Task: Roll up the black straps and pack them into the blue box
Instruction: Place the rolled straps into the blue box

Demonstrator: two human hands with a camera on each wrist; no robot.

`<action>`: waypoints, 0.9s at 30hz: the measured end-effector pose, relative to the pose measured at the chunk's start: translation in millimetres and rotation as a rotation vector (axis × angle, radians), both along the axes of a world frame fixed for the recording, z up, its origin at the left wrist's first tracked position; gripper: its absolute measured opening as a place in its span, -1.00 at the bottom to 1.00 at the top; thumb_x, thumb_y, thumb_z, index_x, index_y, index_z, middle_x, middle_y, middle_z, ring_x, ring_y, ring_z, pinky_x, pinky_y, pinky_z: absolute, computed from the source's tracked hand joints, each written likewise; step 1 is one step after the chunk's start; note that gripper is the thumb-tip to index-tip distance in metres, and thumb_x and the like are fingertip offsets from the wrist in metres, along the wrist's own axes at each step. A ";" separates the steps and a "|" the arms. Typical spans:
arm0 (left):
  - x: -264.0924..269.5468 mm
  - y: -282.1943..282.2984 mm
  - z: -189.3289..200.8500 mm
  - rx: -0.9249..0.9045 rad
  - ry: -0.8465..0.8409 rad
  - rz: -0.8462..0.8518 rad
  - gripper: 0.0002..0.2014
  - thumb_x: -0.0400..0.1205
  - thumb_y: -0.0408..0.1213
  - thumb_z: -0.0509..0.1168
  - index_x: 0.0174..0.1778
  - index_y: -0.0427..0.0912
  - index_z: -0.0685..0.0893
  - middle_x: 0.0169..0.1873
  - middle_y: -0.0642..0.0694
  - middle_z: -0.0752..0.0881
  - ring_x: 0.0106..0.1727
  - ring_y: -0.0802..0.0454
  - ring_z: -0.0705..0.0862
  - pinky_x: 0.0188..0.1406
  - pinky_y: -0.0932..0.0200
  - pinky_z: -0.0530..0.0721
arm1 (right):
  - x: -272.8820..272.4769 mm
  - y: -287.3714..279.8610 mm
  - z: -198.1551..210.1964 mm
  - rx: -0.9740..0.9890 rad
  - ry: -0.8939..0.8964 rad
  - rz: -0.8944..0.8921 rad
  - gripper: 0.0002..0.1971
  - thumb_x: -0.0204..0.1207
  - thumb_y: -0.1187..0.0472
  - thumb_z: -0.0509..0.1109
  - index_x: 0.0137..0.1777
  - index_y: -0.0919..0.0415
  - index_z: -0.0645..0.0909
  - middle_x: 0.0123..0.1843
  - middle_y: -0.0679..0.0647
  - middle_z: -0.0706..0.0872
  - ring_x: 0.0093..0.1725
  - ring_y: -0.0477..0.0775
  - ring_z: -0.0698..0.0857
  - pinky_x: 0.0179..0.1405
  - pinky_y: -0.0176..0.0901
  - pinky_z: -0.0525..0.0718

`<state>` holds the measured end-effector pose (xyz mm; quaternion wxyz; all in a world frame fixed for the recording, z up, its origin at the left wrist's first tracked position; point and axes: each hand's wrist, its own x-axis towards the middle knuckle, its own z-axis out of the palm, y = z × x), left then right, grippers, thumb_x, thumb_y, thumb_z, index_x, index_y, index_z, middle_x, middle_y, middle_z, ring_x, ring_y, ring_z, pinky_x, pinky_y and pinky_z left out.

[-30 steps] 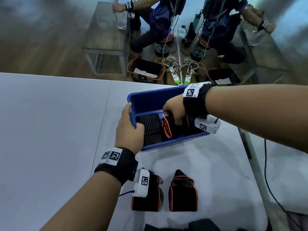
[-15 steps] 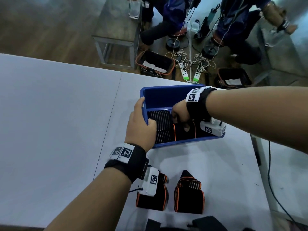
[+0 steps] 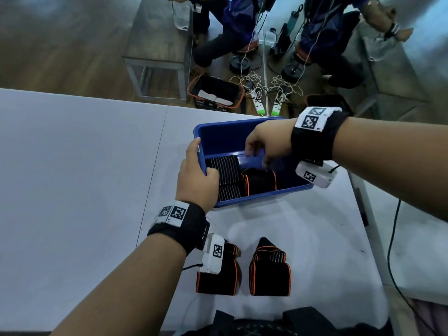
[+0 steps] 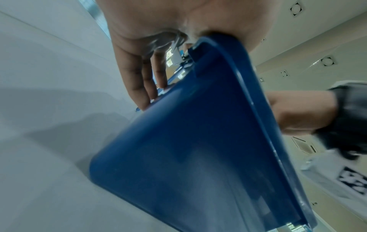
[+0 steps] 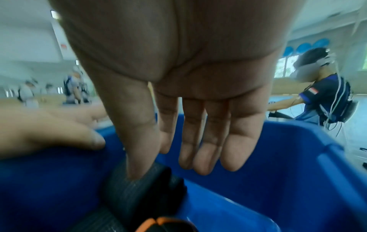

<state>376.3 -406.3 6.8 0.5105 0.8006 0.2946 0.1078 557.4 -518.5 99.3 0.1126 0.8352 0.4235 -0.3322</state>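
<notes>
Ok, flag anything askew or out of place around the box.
The blue box is tipped, its far side raised off the table, as the left hand grips its rim. Nothing is spilled or damaged.

This looks like a large shared hall set up for recording work, not a home. Beyond the far edge of the white table [image 3: 72, 190] lie a wooden floor [image 3: 60, 44], a grey metal-framed bench [image 3: 157, 44], white power strips [image 3: 258, 101] with tangled cables, and a black basket with an orange rim [image 3: 215, 95]. The right wrist view shows another person wearing headgear and wired equipment [image 5: 325, 87] and more blurred figures [image 5: 29, 92] in an open, bright room. The left wrist view shows a panelled ceiling with square fittings [image 4: 327, 61].
</notes>
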 end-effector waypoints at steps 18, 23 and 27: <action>-0.7 -1.4 7.5 0.024 0.072 -0.008 -0.27 0.55 -0.33 0.16 0.62 0.29 0.17 0.28 -0.07 0.66 0.09 -0.14 0.70 0.16 -0.16 0.72 | -200.1 -154.4 -82.7 0.173 0.186 -0.150 -0.08 0.22 -0.12 0.64 0.57 -0.06 0.29 0.49 -0.06 0.40 0.40 0.04 0.47 0.36 -0.06 0.56; -1.9 0.5 6.6 0.053 0.082 -0.017 -0.29 0.59 -0.37 0.16 0.65 0.23 0.17 0.17 -0.05 0.67 -0.06 0.01 0.68 -0.12 0.09 0.61 | -206.1 -154.7 -102.4 0.187 0.119 -0.094 -0.16 0.31 -0.02 0.58 0.58 0.02 0.31 0.46 0.02 0.45 0.38 0.12 0.51 0.31 0.02 0.60; -2.4 0.4 6.0 0.068 0.082 -0.017 -0.30 0.61 -0.37 0.16 0.65 0.23 0.17 0.14 -0.02 0.66 -0.10 0.02 0.68 -0.12 0.07 0.64 | -204.8 -156.2 -109.3 0.201 0.127 -0.115 -0.24 0.35 0.00 0.51 0.56 0.01 0.35 0.41 0.02 0.51 0.36 0.11 0.52 0.32 0.00 0.59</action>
